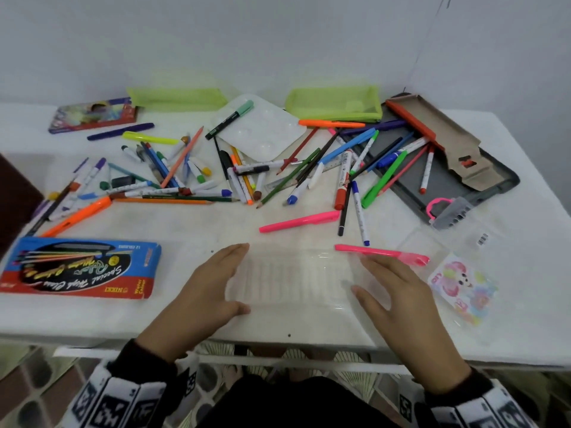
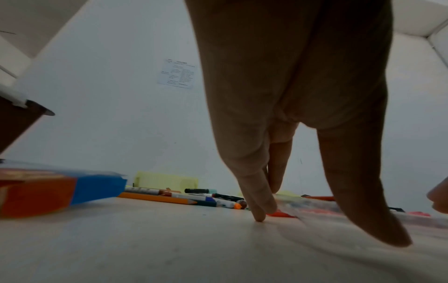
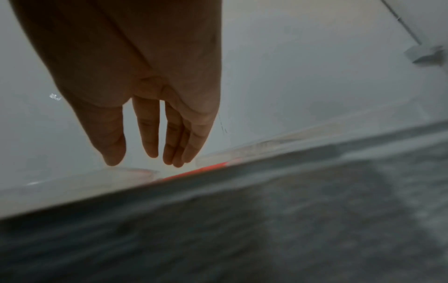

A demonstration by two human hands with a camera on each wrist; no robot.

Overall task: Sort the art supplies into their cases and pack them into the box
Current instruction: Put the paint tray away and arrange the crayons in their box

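Observation:
A clear ridged plastic pen tray (image 1: 293,282) lies at the table's front edge between my hands. My left hand (image 1: 241,278) flanks its left end with straight fingers, thumb at the near corner. In the left wrist view the left hand (image 2: 327,229) points down, one fingertip on the table, the thumb beside the tray (image 2: 315,208). My right hand (image 1: 360,274) lies flat at the tray's right end; its fingers hang straight in the right wrist view (image 3: 143,162). Loose pens, markers and pencils (image 1: 185,171) cover the middle of the table. A pink highlighter (image 1: 380,251) lies just past my right fingers.
A blue and red marker box (image 1: 77,267) lies at front left. Two green cases (image 1: 179,98) (image 1: 333,103), a white palette (image 1: 259,128) and a coloured pencil box (image 1: 92,114) sit at the back. A grey box (image 1: 448,180) holds pens at right; a clear case (image 1: 463,282) lies front right.

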